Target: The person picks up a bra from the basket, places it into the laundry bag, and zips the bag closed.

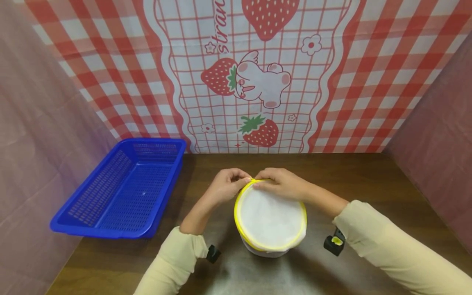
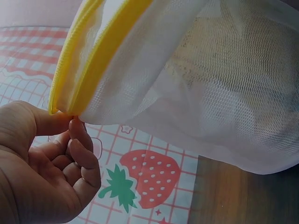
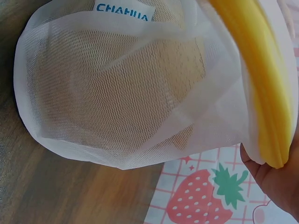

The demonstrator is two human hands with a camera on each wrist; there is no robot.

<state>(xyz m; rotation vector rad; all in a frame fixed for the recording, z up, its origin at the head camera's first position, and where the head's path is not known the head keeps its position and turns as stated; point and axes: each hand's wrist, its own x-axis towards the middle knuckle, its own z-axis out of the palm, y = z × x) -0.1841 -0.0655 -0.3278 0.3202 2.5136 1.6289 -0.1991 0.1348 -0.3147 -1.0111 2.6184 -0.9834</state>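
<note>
A white mesh laundry bag (image 1: 273, 217) with a yellow zipper band (image 1: 237, 213) round its top stands on the table. Something tan inside shows through its mesh in both wrist views; its kind is veiled by the fabric. At the far edge of the band, my left hand (image 1: 226, 186) pinches the zipper end between thumb and forefinger. Just to the right, my right hand (image 1: 285, 183) grips the same rim, its thumb over the white top. A label (image 3: 124, 9) with blue letters is on the bag's side.
A blue perforated plastic basket (image 1: 144, 192) sits on the left of the brown wooden table (image 1: 354, 180). Behind stands a red-and-white strawberry cloth (image 1: 309, 82). Pinkish cloth hangs at both sides, and each wrist carries a small black camera mount.
</note>
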